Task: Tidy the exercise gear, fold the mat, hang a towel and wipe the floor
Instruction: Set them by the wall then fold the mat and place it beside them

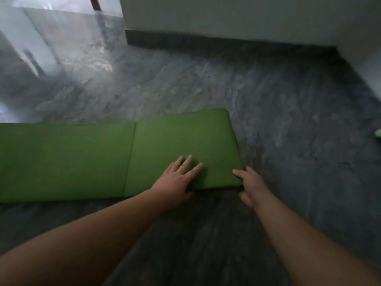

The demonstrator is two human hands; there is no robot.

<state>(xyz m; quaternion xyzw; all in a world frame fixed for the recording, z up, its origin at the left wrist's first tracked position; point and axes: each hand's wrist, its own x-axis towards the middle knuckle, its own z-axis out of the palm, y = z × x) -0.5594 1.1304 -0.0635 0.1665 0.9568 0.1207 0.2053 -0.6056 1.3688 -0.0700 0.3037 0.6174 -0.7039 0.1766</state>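
A green exercise mat (82, 159) lies on the grey floor and runs off the left edge of the view. Its right end is folded back over itself into a thicker stack, with the fold's edge showing as a line near the middle. My left hand (177, 180) rests flat on top of this folded part near its front edge, fingers spread. My right hand (250, 186) is at the folded part's front right corner, thumb on top and fingers down beside the edge.
Dark grey marbled floor (288, 120) surrounds the mat. A pale wall with a dark skirting (185, 41) stands behind, and another wall closes the right side. A small pale green object (378, 133) peeks in at the right edge. Bright reflections lie at the far left.
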